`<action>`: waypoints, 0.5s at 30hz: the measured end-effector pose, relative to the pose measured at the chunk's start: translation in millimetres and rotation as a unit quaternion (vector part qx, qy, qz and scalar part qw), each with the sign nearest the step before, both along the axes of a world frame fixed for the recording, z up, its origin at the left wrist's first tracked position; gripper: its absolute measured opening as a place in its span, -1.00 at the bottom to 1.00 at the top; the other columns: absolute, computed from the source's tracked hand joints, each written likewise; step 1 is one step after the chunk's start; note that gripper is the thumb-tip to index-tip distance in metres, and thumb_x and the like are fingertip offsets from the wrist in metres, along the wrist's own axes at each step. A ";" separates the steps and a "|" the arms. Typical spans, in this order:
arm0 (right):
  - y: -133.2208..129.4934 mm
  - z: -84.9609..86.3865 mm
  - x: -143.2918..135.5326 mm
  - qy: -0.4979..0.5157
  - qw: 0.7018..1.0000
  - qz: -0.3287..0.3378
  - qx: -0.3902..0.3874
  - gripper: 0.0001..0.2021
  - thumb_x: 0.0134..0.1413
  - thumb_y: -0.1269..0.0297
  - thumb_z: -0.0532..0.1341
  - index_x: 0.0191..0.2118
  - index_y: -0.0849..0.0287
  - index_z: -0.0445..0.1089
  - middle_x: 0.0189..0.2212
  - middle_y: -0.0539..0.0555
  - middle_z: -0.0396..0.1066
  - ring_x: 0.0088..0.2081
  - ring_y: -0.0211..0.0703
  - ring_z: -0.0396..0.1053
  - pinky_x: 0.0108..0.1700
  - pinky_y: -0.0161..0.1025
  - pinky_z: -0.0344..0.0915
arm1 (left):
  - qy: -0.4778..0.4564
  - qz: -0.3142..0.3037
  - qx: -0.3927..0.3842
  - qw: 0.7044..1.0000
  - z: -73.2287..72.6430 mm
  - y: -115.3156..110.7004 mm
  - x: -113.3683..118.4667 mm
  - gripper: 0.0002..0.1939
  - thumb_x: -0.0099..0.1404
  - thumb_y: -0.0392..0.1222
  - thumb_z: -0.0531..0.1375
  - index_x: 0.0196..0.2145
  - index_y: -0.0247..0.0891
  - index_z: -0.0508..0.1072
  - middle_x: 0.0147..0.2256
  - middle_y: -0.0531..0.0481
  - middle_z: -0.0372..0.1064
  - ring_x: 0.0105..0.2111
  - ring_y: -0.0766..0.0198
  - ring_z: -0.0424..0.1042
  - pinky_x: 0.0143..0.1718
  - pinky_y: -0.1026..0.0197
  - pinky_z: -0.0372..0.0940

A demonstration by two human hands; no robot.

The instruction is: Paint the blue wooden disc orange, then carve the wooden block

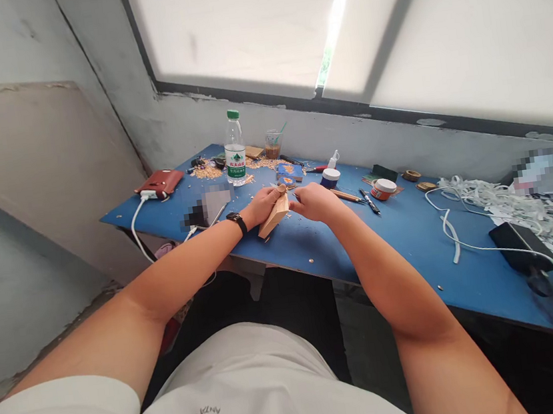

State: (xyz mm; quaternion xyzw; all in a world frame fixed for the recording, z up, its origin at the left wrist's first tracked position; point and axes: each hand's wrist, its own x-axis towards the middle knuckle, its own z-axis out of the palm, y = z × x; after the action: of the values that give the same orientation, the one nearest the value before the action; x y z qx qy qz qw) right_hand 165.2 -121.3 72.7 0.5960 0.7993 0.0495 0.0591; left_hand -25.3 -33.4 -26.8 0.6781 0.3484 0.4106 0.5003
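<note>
My left hand [262, 207], with a black watch on the wrist, is closed at the upper end of a pale wooden block [275, 219]. Against the top of that block it presses a small rounded brown wooden piece [282, 190]. Just to the right, my right hand [313, 201] is curled closed, its fingers close to the block's edge. Whatever it grips is hidden by the hand. Beyond both hands lies a blue box with an orange pattern [290, 172].
Wood shavings [208, 169] lie around a water bottle [235, 151] and a drink cup [273, 145]. Rightward are a pen [370, 202], a white-lidded jar [384, 189], tangled white strips [497, 200] and a black box [521, 247]. A brown leather case [161, 183] sits left on the blue table [404, 258].
</note>
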 end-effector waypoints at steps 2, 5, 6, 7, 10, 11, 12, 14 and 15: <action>-1.2 0.6 -0.4 -0.001 1.000 -0.008 0.000 -0.48 0.90 -0.03 0.20 0.25 0.30 0.81 0.10 0.39 0.84 0.07 0.17 0.73 -0.08 -0.09 0.35 | 0.004 0.004 0.011 1.000 0.0 -0.6 0.6 -0.36 0.69 0.31 0.36 -0.44 -0.12 0.38 -0.51 0.06 0.22 -0.41 0.20 0.27 -0.34 0.13 0.23; -3.3 1.7 -0.7 0.000 1.000 -0.013 -0.002 -0.44 0.91 -0.08 0.19 0.25 0.30 0.81 0.11 0.42 0.83 0.10 0.21 0.75 -0.06 -0.09 0.39 | 0.013 0.008 0.022 1.000 1.0 -1.4 1.2 -0.32 0.67 0.36 0.36 -0.46 -0.12 0.37 -0.51 0.06 0.22 -0.41 0.19 0.26 -0.35 0.13 0.22; -4.1 2.1 -0.7 -0.002 1.000 -0.014 -0.004 -0.42 0.92 -0.08 0.18 0.26 0.31 0.81 0.12 0.43 0.83 0.12 0.23 0.75 -0.05 -0.09 0.41 | 0.015 0.008 0.024 1.000 1.4 -1.6 1.2 -0.32 0.67 0.38 0.37 -0.46 -0.11 0.37 -0.51 0.06 0.22 -0.41 0.19 0.26 -0.35 0.13 0.22; -4.9 2.4 -0.8 -0.004 1.000 -0.013 -0.006 -0.41 0.92 -0.08 0.16 0.27 0.32 0.80 0.12 0.44 0.83 0.13 0.24 0.75 -0.05 -0.07 0.42 | 0.017 0.009 0.024 1.000 1.9 -1.7 1.2 -0.31 0.67 0.39 0.37 -0.46 -0.11 0.37 -0.51 0.06 0.22 -0.41 0.19 0.26 -0.35 0.13 0.22; -7.2 3.2 -1.5 -0.016 1.000 -0.015 -0.011 -0.39 0.95 -0.06 0.10 0.30 0.32 0.78 0.15 0.45 0.82 0.16 0.26 0.75 -0.04 -0.06 0.43 | 0.019 0.010 0.023 1.000 2.9 -1.6 1.1 -0.28 0.65 0.44 0.41 -0.46 -0.11 0.37 -0.51 0.08 0.22 -0.42 0.20 0.25 -0.35 0.13 0.22; -7.7 3.4 -2.0 -0.019 1.000 -0.017 -0.012 -0.38 0.96 -0.07 0.08 0.30 0.31 0.78 0.16 0.45 0.81 0.17 0.26 0.75 -0.05 -0.07 0.43 | 0.017 0.010 0.023 1.000 3.3 -1.6 1.2 -0.27 0.64 0.45 0.42 -0.46 -0.11 0.37 -0.51 0.08 0.22 -0.42 0.21 0.25 -0.35 0.13 0.22; -8.2 3.5 -2.6 -0.020 1.000 -0.019 -0.013 -0.37 0.96 -0.09 0.07 0.29 0.31 0.78 0.16 0.45 0.81 0.17 0.26 0.75 -0.05 -0.07 0.42 | 0.016 0.009 0.022 1.000 3.6 -1.6 1.4 -0.26 0.64 0.46 0.43 -0.45 -0.11 0.37 -0.51 0.09 0.21 -0.42 0.21 0.24 -0.35 0.13 0.22; -8.9 3.8 -3.9 -0.017 0.999 -0.023 -0.014 -0.35 0.96 -0.11 0.06 0.27 0.30 0.78 0.17 0.47 0.80 0.19 0.28 0.75 -0.08 -0.08 0.41 | 0.013 0.009 0.019 1.000 4.6 -1.9 2.0 -0.27 0.66 0.45 0.42 -0.44 -0.11 0.37 -0.50 0.10 0.21 -0.42 0.22 0.24 -0.34 0.13 0.23; -9.3 4.1 -4.4 -0.015 0.999 -0.026 -0.016 -0.35 0.96 -0.12 0.06 0.26 0.30 0.78 0.18 0.49 0.80 0.20 0.30 0.76 -0.09 -0.08 0.40 | 0.013 0.010 0.017 1.000 5.2 -2.1 2.4 -0.29 0.67 0.43 0.41 -0.44 -0.11 0.37 -0.50 0.10 0.21 -0.42 0.22 0.24 -0.34 0.13 0.24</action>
State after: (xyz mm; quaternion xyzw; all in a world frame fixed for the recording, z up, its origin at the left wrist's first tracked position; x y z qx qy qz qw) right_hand 160.8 -130.6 76.8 0.6150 0.7830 0.0441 0.0819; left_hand -22.9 -35.5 -21.6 0.6885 0.3545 0.4122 0.4799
